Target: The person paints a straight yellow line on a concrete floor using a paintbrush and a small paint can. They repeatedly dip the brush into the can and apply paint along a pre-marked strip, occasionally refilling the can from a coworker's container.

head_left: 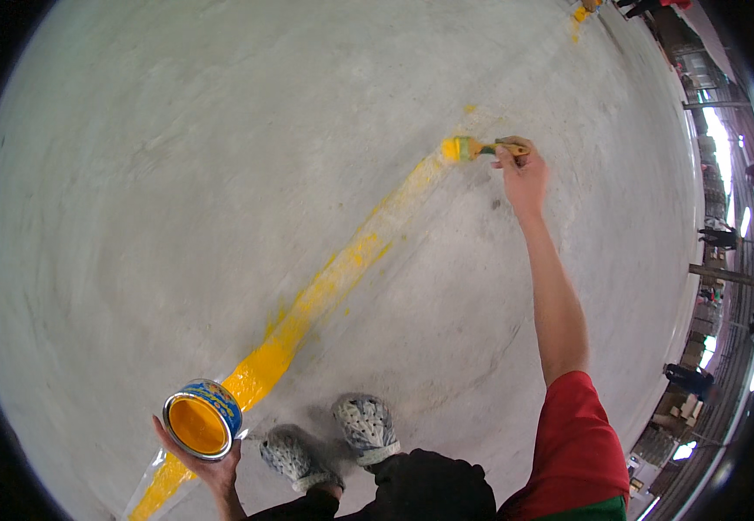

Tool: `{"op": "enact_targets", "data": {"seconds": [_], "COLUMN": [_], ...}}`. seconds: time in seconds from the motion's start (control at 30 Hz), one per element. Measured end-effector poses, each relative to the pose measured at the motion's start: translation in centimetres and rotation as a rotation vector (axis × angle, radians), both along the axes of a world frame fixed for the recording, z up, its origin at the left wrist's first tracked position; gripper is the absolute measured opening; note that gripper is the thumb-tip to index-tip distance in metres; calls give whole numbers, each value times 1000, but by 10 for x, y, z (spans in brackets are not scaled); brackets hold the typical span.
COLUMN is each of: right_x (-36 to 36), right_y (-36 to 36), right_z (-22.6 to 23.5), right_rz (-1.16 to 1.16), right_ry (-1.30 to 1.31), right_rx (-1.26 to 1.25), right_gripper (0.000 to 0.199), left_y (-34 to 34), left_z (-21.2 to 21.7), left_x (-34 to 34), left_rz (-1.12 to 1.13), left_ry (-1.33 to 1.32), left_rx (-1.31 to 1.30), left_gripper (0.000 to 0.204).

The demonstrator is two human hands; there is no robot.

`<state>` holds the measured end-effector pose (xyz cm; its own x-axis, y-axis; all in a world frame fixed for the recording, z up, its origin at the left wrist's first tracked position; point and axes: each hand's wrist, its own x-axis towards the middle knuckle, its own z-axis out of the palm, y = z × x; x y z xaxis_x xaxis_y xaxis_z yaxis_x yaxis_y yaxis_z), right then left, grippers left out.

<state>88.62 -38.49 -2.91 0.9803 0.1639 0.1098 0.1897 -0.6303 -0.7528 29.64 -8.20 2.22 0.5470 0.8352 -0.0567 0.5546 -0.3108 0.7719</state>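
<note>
My right hand (525, 169) is stretched far forward, its fingers closed round the handle of a paintbrush (461, 149). Yellow paint covers the bristles, which are at the far end of a yellow stripe (294, 326) on the concrete floor. The stripe is thick and bright near me, thin and streaky farther out. At the lower left, my left hand (214, 471) holds a round paint can (221, 399) with a blue label. The can has no lid on and is tilted, showing yellow paint inside. Its underside is hidden.
Grey floor (177, 174) spreads around the stripe. My speckled shoes (366, 425) are right of the can. Clear film shows along the stripe's near end. Another yellow patch (578, 16) lies at the top right, near another person. More people (688, 379) and stacked goods are along the right.
</note>
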Motion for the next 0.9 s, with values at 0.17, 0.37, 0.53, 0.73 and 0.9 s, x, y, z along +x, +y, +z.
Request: {"op": "enact_targets", "data": {"seconds": [0.17,0.37,0.53,0.73,0.9], "right_x": [-8,5,5,0,-9], "right_y": [-5,13,25,20,31], "right_z": [-1,-5,-11,-8,11], "right_rz": [-157,-146,-122,-215,-158], "right_ry": [-467,-348,-347,-379,-333], "right_rx": [-266,-271,-284,-285,-526], "right_gripper": [16,15,17,19,20], "left_y": [-3,-7,-5,-4,-6], "left_z": [0,8,15,8,13], "left_x": [-3,1,-7,-18,-14], "left_rz": [31,42,32,43,67], "left_ry": [-70,-116,-118,-129,-110], "left_rx": [-45,-92,-29,-22,-51], "left_gripper": [128,127,128,130,128]}}
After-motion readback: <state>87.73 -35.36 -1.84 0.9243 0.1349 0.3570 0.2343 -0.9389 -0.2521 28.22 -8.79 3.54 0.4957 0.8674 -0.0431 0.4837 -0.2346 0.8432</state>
